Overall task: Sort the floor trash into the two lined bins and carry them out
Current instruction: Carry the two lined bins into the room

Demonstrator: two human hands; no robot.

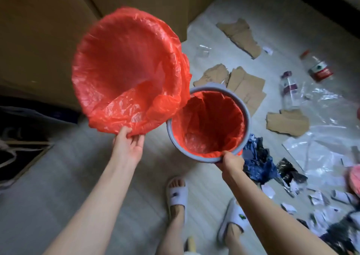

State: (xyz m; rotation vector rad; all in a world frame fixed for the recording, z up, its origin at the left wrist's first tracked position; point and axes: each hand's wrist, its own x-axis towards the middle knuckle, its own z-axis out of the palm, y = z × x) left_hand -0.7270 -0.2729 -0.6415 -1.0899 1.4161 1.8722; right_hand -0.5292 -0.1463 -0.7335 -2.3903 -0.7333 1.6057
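Note:
Two bins lined with red plastic bags are held up in front of me. My left hand point(127, 143) grips the near rim of the left bin point(124, 65), whose red liner covers it fully and which tilts its mouth toward me. My right hand point(231, 160) grips the near rim of the grey bin point(248, 116) with a red liner point(210, 122) inside; it looks empty. On the floor to the right lies trash: torn cardboard pieces point(247, 85), two plastic bottles point(317, 65), clear plastic film point(319, 137), dark blue and black wrappers point(259, 161) and paper scraps point(315, 198).
Large cardboard boxes point(48, 30) stand at the back left. A dark object with cords point(17, 143) lies at the left edge. My feet in white slippers point(177, 194) stand on the pale wood floor below the bins. A pink item point(354, 178) sits at the right edge.

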